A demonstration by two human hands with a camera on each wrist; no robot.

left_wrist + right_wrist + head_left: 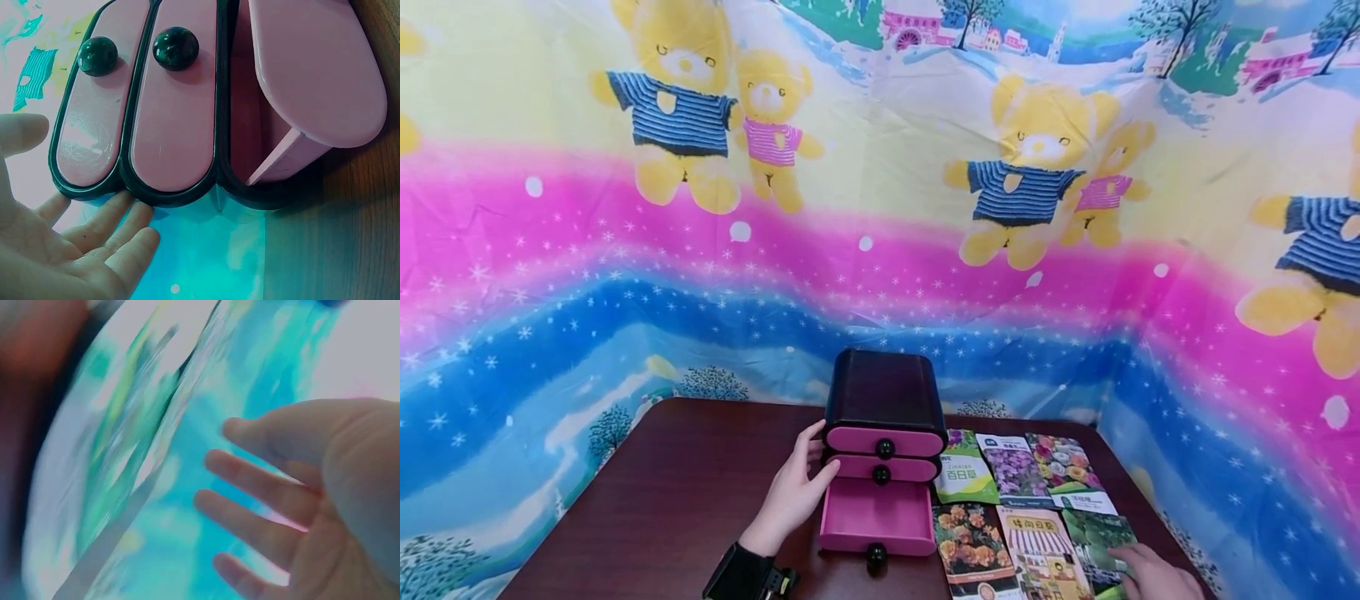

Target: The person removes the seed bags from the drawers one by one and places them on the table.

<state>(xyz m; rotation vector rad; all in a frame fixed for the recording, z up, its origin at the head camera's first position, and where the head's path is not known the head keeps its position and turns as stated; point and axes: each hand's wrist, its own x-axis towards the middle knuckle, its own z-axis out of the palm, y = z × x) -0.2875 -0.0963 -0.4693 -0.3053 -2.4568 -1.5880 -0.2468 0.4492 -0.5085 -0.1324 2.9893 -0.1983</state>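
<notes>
A small drawer cabinet (887, 387) with a black case and three pink drawers stands on the table. Its bottom drawer (877, 517) is pulled out, and the bare inside shows in the head view; the upper two sit in the case. My left hand (790, 496) is at the cabinet's left side, its extended fingertips against the black edge in the left wrist view. Over the green seed packet (1101, 537) at the lower right is my right hand (1153, 573). The right wrist view shows its fingers (250, 531) spread and loosely straight, with nothing held.
Several flower seed packets lie in two rows right of the cabinet, including one with orange flowers (973, 542) and one with a striped awning (1041, 554). A cloth printed with bears (1030, 167) hangs behind the brown table (700, 475).
</notes>
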